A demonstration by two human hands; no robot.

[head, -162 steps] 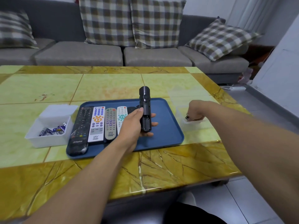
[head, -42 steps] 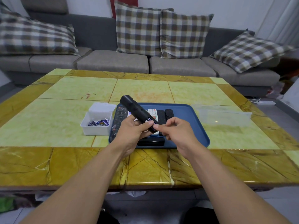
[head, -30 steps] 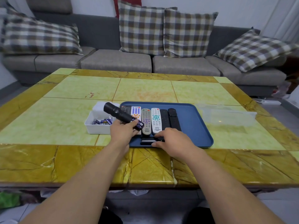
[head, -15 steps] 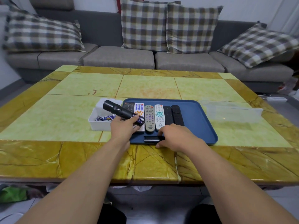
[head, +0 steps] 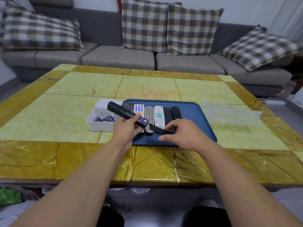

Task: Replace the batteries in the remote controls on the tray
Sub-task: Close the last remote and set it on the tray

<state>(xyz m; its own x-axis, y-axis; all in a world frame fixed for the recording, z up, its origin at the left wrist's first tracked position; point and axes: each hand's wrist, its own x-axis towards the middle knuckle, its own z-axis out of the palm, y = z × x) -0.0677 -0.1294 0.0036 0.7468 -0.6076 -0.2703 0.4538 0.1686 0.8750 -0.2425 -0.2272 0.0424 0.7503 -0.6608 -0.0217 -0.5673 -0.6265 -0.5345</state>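
My left hand grips a black remote above the left side of the blue tray. Its battery bay faces up, with blue batteries showing at the near end. My right hand pinches the black battery cover, lifted off the tray and tilted, its far tip close to the remote's open end. Several other remotes lie side by side on the tray's far left part.
A white bin with several blue batteries stands left of the tray. A clear plastic bin sits on the table to the tray's right. A grey sofa with checked cushions runs behind the table.
My right hand has picked the black cover up from the tray's front and brought it toward the remote's open end. My left hand still holds the remote in about the same place.
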